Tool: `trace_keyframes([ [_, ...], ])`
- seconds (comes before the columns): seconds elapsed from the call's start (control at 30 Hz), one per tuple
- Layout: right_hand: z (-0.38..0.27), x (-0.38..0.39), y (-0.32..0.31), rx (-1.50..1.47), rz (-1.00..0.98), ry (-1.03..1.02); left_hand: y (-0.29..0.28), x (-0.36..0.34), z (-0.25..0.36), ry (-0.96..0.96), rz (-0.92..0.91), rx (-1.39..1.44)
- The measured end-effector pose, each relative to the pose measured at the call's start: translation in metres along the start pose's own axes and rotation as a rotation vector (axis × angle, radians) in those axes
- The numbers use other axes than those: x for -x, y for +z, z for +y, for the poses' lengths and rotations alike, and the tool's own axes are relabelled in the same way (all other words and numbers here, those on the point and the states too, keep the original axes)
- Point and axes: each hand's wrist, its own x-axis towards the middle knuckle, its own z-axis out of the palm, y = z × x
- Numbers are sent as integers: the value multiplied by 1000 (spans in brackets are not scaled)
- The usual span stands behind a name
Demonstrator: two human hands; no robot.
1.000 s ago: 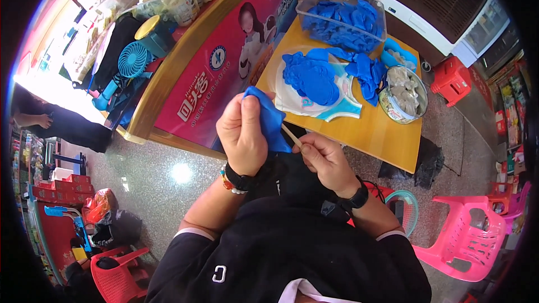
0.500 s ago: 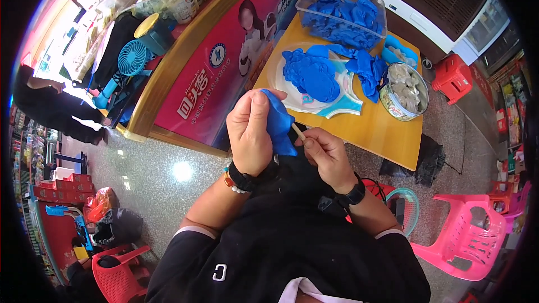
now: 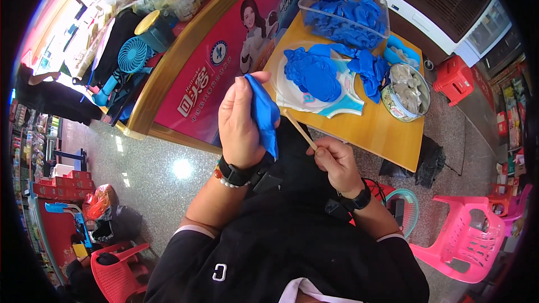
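Observation:
My left hand point(image 3: 237, 126) is closed round a piece of blue fabric point(image 3: 264, 115), which hangs in folds over its palm side. Between the fingers and thumb of my right hand point(image 3: 338, 169) is a slim wooden stick point(image 3: 297, 127). The stick's far tip points up and left, apart from the fabric. On the wooden table point(image 3: 387, 145) ahead lies a white and light-blue cloth point(image 3: 347, 103), with a pile of flat blue pieces point(image 3: 314, 76) on it. More crumpled blue fabric point(image 3: 369, 73) lies beside that pile.
A clear plastic box point(image 3: 314, 18) full of blue pieces stands at the table's back. At its right are a small blue basket point(image 3: 405, 51) and a round tin point(image 3: 403, 111) holding pale pieces. A pink counter point(image 3: 196, 90) borders the left; a pink chair point(image 3: 471, 235) stands right.
The stick has come away from the blue fabric and now tilts up-left in my right hand. My left hand has shifted a little left with the fabric, and the right slightly lower and to the right.

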Motion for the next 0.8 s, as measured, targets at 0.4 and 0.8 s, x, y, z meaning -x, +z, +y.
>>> trace_keyframes([
  [0.4, -13, -3, 8, 307, 44, -78, -1, 9, -2, 103, -97, -195],
  [0.8, -11, -10, 8, 123, 87, 30, 8, 20, -12, 169, -44, -201],
])
